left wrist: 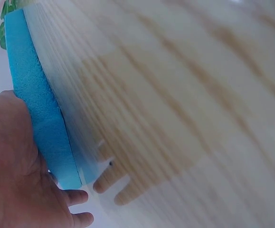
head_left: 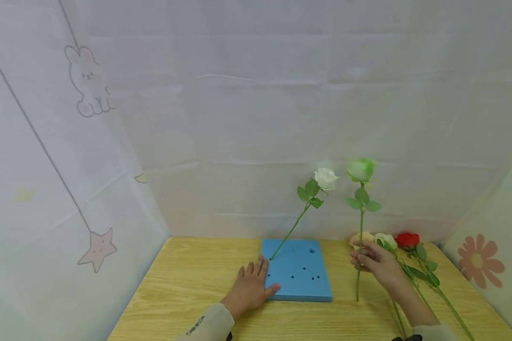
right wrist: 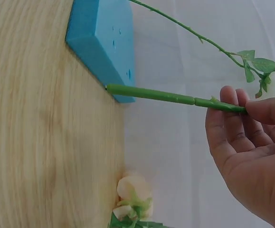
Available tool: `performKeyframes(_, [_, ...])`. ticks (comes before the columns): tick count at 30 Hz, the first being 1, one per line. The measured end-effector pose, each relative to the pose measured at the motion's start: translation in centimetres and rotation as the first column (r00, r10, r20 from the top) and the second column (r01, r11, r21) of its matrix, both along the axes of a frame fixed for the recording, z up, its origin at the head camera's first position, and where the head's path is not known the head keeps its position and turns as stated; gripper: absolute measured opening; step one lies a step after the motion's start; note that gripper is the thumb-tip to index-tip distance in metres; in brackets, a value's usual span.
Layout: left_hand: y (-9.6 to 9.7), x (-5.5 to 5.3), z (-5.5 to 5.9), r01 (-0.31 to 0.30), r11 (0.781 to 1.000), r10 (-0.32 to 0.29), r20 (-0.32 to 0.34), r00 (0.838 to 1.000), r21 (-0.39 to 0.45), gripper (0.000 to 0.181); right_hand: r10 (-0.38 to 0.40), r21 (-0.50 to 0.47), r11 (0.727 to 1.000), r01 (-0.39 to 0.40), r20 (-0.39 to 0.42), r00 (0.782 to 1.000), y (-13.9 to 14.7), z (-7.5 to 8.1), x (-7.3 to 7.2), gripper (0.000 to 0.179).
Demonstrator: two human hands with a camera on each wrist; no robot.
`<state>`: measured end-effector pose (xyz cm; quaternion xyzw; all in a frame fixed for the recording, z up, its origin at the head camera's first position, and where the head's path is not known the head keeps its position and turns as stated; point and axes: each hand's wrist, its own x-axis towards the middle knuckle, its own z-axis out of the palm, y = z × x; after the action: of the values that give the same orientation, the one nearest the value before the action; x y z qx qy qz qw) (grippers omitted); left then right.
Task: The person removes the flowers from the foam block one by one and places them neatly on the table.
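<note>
A blue foam block (head_left: 300, 289) with several small holes lies on the table. From one hole a white rose (head_left: 326, 179) leans up to the right on its green stem. My left hand (head_left: 251, 286) rests with spread, straight fingers on the block's left side; its palm (left wrist: 14, 166) shows against the block's edge (left wrist: 42, 90). My right hand (head_left: 377, 260) pinches the stem (right wrist: 151, 93) of a pale green rose (head_left: 361, 169) between thumb and fingers. That rose stands upright to the right of the block, its bloom on top and bare stem end pointing down.
On the right of the wooden table (head_left: 187, 284) lie a peach rose (head_left: 358, 239), a cream rose (head_left: 386, 240) and a red rose (head_left: 407, 239), stems toward the front. A white cloth (head_left: 247, 118) with printed figures hangs behind and at the sides.
</note>
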<state>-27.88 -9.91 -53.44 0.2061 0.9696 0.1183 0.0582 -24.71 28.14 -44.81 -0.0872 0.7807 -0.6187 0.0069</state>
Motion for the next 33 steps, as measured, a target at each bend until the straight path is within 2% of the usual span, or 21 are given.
performKeyframes(7, [0.0, 0.0, 0.1, -0.008, 1.0, 0.008, -0.005, 1.0, -0.013, 0.089, -0.008, 0.019, 1.0, 0.007, 0.073, 0.997, 1.3, -0.2, 1.2, 0.055])
performKeyframes(17, [-0.1, -0.6, -0.8, -0.009, 1.0, 0.009, -0.011, 1.0, -0.018, 0.09, 0.059, 0.021, 0.998, -0.063, 0.154, 0.986, 3.2, -1.4, 2.5, 0.07])
performKeyframes(23, [-0.1, -0.3, -0.4, -0.01, 1.0, 0.009, -0.014, 1.0, -0.01, 0.089, 0.1, 0.016, 0.994, -0.105, 0.195, 0.976, 4.2, -2.2, 3.1, 0.075])
performKeyframes(33, [0.0, -0.1, 0.1, -0.018, 1.0, 0.018, 0.005, 1.0, -0.016, 0.088, 0.153, -0.006, 0.988, -0.156, 0.262, 0.953, 5.8, -3.2, 4.1, 0.072])
